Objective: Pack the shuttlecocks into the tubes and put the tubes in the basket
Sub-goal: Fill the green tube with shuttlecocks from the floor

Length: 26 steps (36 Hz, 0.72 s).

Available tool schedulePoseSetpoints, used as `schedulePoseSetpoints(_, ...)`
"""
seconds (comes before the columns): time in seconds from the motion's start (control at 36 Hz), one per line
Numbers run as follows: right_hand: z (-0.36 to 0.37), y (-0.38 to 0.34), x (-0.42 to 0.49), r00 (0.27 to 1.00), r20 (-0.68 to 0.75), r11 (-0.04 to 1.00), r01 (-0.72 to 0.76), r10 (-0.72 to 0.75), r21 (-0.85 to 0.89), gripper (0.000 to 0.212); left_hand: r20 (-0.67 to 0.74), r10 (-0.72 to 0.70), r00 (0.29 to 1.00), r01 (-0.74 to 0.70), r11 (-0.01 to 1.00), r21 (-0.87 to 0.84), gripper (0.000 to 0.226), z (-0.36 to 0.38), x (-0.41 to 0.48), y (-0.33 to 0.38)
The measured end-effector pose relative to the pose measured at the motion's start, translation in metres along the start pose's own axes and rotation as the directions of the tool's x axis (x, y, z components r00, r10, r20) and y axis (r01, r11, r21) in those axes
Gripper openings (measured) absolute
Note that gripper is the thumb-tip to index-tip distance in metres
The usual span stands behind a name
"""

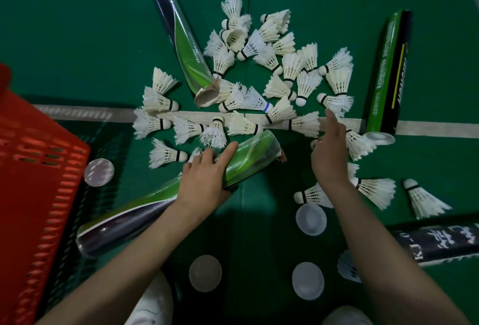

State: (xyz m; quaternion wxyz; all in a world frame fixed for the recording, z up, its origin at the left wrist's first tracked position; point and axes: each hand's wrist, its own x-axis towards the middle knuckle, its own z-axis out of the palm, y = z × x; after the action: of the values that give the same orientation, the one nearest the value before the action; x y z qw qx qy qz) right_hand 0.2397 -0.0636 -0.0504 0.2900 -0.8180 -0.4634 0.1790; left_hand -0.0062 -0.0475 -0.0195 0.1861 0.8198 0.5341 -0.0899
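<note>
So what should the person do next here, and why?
Probably pinch the shuttlecock beside the right hand's outstretched fingers and carry it to the open end of the tube. The left hand grips that tube, its mouth toward the right hand, which seems to hold nothing.

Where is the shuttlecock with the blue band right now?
In the head view, the blue-banded shuttlecock lies near the centre, just above the white court line and right of the crumpled open end of the upper-left tube.
</note>
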Motion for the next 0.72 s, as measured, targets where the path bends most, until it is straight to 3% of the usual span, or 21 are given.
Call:
schedulePoseSetpoints(0.08, -0.009, -0.009, -0.013, 0.998, -0.019, 0.974, -0.05, 0.055, 0.22, 0.062, -0.003, -0.009, 1.0, 0.009, 1.0, -0.018, 0.105, 0.0, -0.006, -0.001)
schedulePoseSetpoints(0.19, -0.024, -0.019, -0.031, 0.987, 0.089, 0.831, -0.161, 0.135, 0.532, 0.045, 0.0, -0.01, 1.0, 0.01, 1.0, -0.025, 0.106, 0.001, -0.016, -0.005)
schedulePoseSetpoints(0.42, -0.04, -0.045, -0.053, 0.947, 0.311, 0.781, -0.131, -0.084, 0.61, 0.031, -0.04, 0.101, 0.994, -0.104, 0.992, -0.077, 0.104, 0.001, -0.04, -0.009)
schedulePoseSetpoints(0.5, -0.034, -0.053, -0.063, 0.951, 0.296, 0.77, -0.125, -0.086, 0.625, 0.024, -0.068, 0.154, 0.986, -0.159, 0.984, -0.08, 0.103, 0.001, -0.047, -0.006)
schedulePoseSetpoints(0.56, -0.029, -0.057, -0.071, 0.961, 0.275, 0.702, -0.183, -0.02, 0.689, 0.02, -0.086, 0.161, 0.983, -0.17, 0.98, -0.103, 0.103, 0.0, -0.051, -0.005)
schedulePoseSetpoints(0.64, -0.025, -0.06, -0.08, 0.947, 0.274, 0.446, -0.32, 0.167, 0.836, 0.016, -0.102, 0.136, 0.985, -0.151, 0.978, -0.146, 0.104, -0.002, -0.056, -0.007)
schedulePoseSetpoints(0.67, -0.025, -0.06, -0.082, 0.942, 0.262, 0.411, -0.328, 0.209, 0.851, 0.014, -0.104, 0.138, 0.985, -0.152, 0.977, -0.148, 0.104, -0.002, -0.058, -0.008)
schedulePoseSetpoints(0.72, -0.022, -0.058, -0.087, 0.941, 0.23, 0.454, -0.323, 0.248, 0.831, 0.011, -0.1, 0.158, 0.982, -0.17, 0.978, -0.122, 0.103, -0.001, -0.063, -0.007)
